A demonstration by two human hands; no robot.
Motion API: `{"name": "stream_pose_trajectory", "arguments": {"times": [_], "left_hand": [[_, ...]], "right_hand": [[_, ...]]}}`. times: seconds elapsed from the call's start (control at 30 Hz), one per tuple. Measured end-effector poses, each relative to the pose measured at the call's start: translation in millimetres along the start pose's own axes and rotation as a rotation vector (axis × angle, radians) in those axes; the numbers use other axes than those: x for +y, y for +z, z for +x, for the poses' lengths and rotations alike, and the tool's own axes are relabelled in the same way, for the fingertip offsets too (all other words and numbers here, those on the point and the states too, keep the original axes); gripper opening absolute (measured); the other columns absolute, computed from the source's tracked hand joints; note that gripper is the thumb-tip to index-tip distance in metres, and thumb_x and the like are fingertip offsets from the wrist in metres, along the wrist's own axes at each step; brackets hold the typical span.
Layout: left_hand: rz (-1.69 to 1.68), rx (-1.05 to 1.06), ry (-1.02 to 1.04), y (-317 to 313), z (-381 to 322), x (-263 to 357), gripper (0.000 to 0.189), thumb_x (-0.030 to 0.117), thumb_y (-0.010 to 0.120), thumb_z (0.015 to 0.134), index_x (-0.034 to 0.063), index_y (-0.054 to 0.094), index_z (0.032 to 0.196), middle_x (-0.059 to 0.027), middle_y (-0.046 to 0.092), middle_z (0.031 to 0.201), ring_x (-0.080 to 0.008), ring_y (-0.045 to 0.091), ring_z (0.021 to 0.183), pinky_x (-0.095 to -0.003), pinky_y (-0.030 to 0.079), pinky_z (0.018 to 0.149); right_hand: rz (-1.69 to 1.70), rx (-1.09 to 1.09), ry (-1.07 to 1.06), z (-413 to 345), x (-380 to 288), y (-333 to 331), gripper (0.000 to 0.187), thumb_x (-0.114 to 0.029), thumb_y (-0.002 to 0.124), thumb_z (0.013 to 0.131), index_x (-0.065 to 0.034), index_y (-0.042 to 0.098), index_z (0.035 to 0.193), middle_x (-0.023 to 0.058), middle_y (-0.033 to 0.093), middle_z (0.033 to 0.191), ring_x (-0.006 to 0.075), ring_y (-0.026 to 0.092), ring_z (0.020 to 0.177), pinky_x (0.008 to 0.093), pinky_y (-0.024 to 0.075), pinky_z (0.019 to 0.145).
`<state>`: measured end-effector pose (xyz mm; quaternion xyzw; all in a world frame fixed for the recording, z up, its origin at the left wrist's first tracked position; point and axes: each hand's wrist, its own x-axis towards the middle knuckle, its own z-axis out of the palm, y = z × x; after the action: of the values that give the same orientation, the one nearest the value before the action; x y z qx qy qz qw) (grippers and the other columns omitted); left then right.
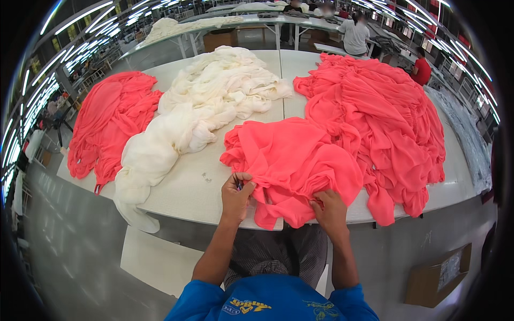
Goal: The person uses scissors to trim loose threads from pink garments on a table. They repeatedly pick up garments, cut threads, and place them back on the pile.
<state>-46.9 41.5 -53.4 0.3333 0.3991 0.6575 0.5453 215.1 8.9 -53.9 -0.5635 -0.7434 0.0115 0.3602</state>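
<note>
A coral-pink garment of thin, gathered fabric (289, 156) lies bunched on the white table (188, 182) right in front of me. My left hand (236, 198) pinches its near left edge between thumb and fingers. Something small and dark, perhaps a tool, shows within that hand, too hidden to name. On the right side of the same garment, my right hand (331, 208) grips a gathered fold. Part of the cloth droops over the table's front edge between my hands.
A large heap of coral garments (385, 120) rises at the right, touching the held one. Cream fabric (217, 88) is piled behind and trails off the front edge. Another coral heap (112, 120) lies far left. A cardboard box (437, 277) stands on the floor; people work beyond.
</note>
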Motion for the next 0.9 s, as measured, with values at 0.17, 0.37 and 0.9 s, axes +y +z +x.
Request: {"name": "stream_pose_trajectory", "arguments": {"times": [0.17, 0.37, 0.9], "left_hand": [[0.071, 0.051, 0.000, -2.7, 6.4, -9.9, 0.016, -0.003, 0.068, 0.081, 0.0037, 0.060, 0.093, 0.0014, 0.055, 0.073, -0.0018, 0.045, 0.052, -0.0167, 0.034, 0.040], [0.098, 0.048, 0.013, -5.2, 7.8, -8.1, 0.014, -0.003, 0.066, 0.083, 0.0028, 0.059, 0.093, -0.0003, 0.057, 0.075, -0.0046, 0.050, 0.055, -0.0200, 0.042, 0.046], [0.289, 0.024, 0.026, -16.7, 9.1, -15.5, 0.010, 0.000, 0.067, 0.085, 0.0017, 0.061, 0.093, 0.0040, 0.054, 0.078, -0.0017, 0.045, 0.067, -0.0167, 0.039, 0.059]], "right_hand": [[0.213, -0.032, 0.053, 0.8, 11.9, 5.4, 0.012, -0.013, 0.068, 0.085, -0.0031, 0.063, 0.090, 0.0070, 0.057, 0.076, 0.0211, 0.055, 0.064, 0.0312, 0.0437, 0.060], [1.308, -0.125, 0.564, -2.8, 35.6, 22.5, 0.017, -0.018, 0.055, 0.098, -0.0036, 0.057, 0.106, -0.0018, 0.060, 0.082, 0.0118, 0.055, 0.068, 0.0251, 0.0443, 0.062], [2.014, 0.222, 0.682, 10.1, 29.6, 41.9, 0.039, -0.025, 0.044, 0.102, -0.0040, 0.046, 0.135, 0.0106, 0.060, 0.123, 0.0212, 0.058, 0.114, 0.0386, 0.0449, 0.101]]}}
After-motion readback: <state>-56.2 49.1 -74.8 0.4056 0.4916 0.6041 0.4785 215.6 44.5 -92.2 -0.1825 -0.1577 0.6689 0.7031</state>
